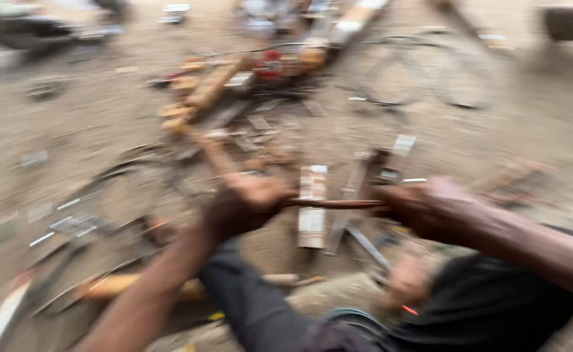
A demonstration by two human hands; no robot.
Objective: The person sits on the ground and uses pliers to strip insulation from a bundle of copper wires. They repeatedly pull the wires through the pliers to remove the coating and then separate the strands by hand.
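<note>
1. The ground (514, 124) is dusty dirt with blurry bits of wood and metal lying around.
2. The left hand (246, 203) is closed tight around one end of a thin brown rod (335, 203).
3. The right hand (423, 205) grips the other end.
4. The rod sits level between both hands.

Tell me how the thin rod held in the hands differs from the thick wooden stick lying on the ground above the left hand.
The thin rod is slim, dark reddish and level, gripped between the left hand and the right hand. The wooden stick is thicker, pale tan, slanted, and lies untouched on the dirt ground. Both are long and straight; blur hides finer detail.
</note>
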